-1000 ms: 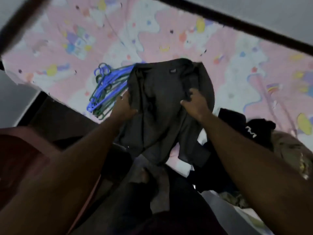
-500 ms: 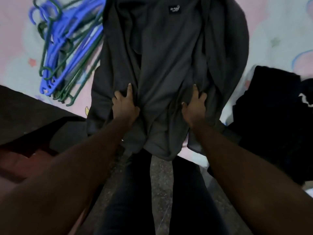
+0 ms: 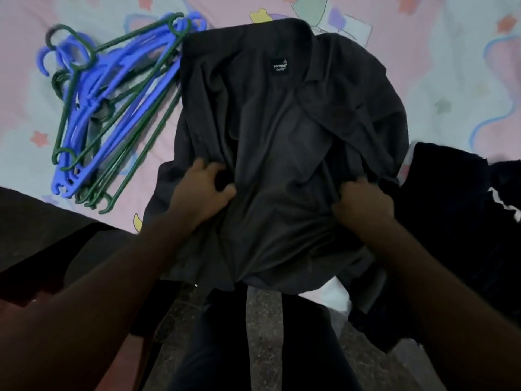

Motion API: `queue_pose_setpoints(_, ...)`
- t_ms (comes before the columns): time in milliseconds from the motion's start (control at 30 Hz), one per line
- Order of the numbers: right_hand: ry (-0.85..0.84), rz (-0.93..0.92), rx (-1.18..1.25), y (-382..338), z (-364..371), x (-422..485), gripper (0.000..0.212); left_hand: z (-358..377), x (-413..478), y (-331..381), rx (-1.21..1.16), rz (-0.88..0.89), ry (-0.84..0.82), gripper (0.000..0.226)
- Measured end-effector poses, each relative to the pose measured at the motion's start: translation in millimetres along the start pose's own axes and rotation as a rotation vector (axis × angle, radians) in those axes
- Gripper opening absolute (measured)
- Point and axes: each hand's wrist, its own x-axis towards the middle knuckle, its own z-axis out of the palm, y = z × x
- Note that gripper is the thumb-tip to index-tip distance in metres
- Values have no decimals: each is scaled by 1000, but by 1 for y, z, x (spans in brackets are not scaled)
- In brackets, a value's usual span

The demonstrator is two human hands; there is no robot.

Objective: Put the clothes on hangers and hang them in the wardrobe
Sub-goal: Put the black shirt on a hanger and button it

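1. The bed [image 3: 451, 66], under a pink and pale sheet printed with stars and cartoon shapes, fills the upper part of the view; its near edge runs across the middle.
2. A dark grey shirt [image 3: 276, 142] lies spread on the bed, collar at the far end and a small black label just below it. Its lower hem hangs over the bed's near edge, above the person's legs and the speckled floor [image 3: 262, 328].
3. A heap of black clothes [image 3: 456, 221] lies on the bed just right of the shirt, touching it; a white stripe shows on one piece.
4. A pile of blue and green hangers [image 3: 112, 108] lies on the sheet left of the shirt, hooks pointing left and towards the bed edge. Their far ends reach the shirt's left side; I cannot tell whether they slip under it.
5. The left hand [image 3: 203, 190] is on the shirt's left front panel, low down, fingers and thumb curled into a fold of the cloth and pinching it.
6. The right hand [image 3: 363, 201] is on the shirt's right side at much the same height, knuckles up, fingers bunched round gathered cloth.
7. The two hands sit well apart, with the shirt's middle stretched between them and the collar beyond both.
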Motion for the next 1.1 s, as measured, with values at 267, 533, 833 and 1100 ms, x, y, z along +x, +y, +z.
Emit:
queue_pose_setpoints(267, 153, -419, 380, -133, 3, 72, 72, 23, 44, 0, 37, 80, -76, 66)
queue_pose_setpoints(533, -90, -344, 214, -140, 11, 101, 77, -67, 47, -49, -1, -58, 595, 35)
queue_pose_setpoints(833, 342, -330, 469, -112, -16, 115, 49, -112, 76, -83, 199, -264, 453, 16)
queue_pose_setpoints(1100, 391, -192, 255, -34, -75, 139, 64, -133, 67, -83, 167, -312, 537, 22)
